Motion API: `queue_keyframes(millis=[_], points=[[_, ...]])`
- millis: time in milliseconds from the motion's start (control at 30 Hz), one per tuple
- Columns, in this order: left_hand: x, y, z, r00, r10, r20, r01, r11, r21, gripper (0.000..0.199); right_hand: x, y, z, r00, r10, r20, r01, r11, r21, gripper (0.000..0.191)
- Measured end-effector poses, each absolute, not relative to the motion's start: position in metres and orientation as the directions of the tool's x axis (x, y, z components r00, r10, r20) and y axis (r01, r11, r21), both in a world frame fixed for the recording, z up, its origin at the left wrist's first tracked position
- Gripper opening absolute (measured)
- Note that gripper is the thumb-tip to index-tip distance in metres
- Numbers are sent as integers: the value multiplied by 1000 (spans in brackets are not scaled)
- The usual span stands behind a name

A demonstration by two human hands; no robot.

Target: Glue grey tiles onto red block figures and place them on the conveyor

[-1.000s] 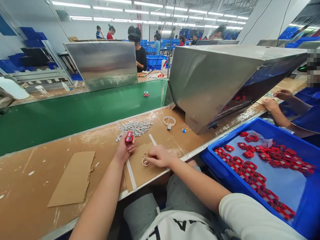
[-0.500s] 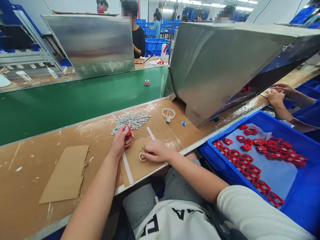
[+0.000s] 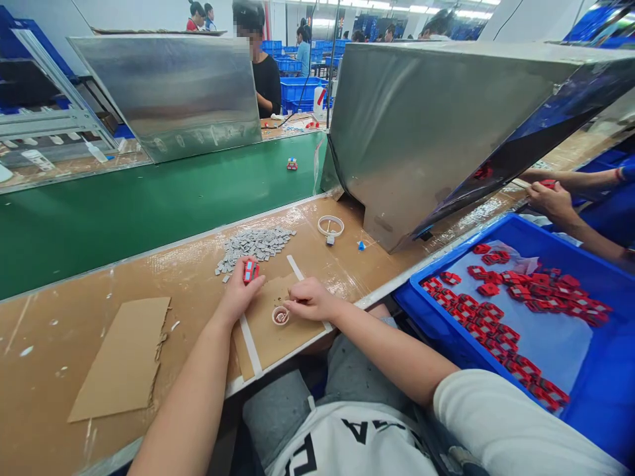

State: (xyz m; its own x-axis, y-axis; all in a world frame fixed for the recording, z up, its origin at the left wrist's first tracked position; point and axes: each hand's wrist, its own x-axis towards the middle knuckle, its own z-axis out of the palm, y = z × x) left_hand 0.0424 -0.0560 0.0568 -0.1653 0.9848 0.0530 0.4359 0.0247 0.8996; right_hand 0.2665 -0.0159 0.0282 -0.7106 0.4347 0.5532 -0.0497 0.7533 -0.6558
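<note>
Turned since half a sec ago, the red toy car (image 3: 251, 272) now shows its pale windows above the left hand (image 3: 237, 296); the right hand (image 3: 312, 301) sits clearer of the small white cup (image 3: 273, 317), so more rim shows. Prob. means the car's windowed side is exposed & the cup's contents are reachable.

Left hand: thumb & fingers curled round the car, boxy, glossy, plastic-looking. Right hand: fingers bent inward just beside the cup; can't tell how tight, or if anything's held. Cup: round, reddish stuff inside, on a flat matte cardboard mat (image 3: 292, 347) w/ white tape strips.

Far side of left hand: loose heap of grey pcs (image 3: 258, 244), small, flat, squarish. Near left: torn-edged cardboard sheet (image 3: 119, 357). Near right: smooth blue tub (image 3: 595, 403) w/ many similar red cars (image 3: 543, 291) on a pale liner. Far: smooth green belt (image 3: 173, 205); dull metal hood (image 3: 421, 132) far right.
</note>
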Motion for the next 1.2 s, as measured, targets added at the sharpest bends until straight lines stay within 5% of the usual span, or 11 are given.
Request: queue_keyframes(millis=[233,400,1200], points=[[40,-59,61,-86,996,39,607,21,795,27,254,-5,48,-410,727,550,13,608,-794,55],[38,-54,60,-51,999,16,620,19,784,23,228,11,56,-288,762,580,27,612,-790,56],[41,-53,62,-19,999,-46,724,45,689,18,215,20,33,-417,722,552,99,640,-762,49]])
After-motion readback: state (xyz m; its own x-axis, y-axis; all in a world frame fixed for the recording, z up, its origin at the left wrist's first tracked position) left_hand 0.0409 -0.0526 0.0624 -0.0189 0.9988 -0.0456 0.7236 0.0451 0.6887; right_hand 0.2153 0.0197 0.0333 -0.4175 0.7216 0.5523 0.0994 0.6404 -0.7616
